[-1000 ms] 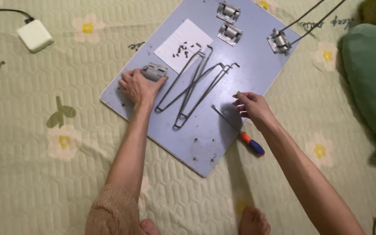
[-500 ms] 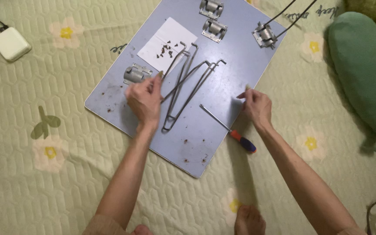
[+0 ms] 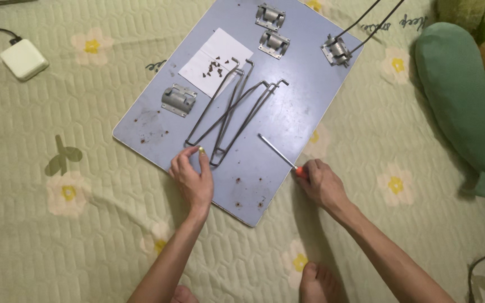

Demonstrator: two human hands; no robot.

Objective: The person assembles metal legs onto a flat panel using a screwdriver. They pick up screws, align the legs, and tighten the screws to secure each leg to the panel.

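Step in hand: tool pickup. Right hand [image 3: 322, 182] closed around screwdriver [image 3: 279, 152] handle at board [image 3: 304, 106] edge, shaft lying on board. Left hand [image 3: 193, 174] flat, fingers loose, holding nothing, touching wire legs [image 3: 237, 112]. Next move likely needs tip lifted, aligned to screw hole.

A single camera worn on my head looks almost straight down from above, at moderate distance, onto a blue-grey board [image 3: 310, 73] lying on a green quilted bedspread [image 3: 57, 235] with a flower print. My left hand [image 3: 193, 178] and right hand [image 3: 321, 182] reach in from the bottom edge, forearms running toward the lens, my toes [image 3: 315, 280] just inside the frame. The board lies diagonally across the centre.
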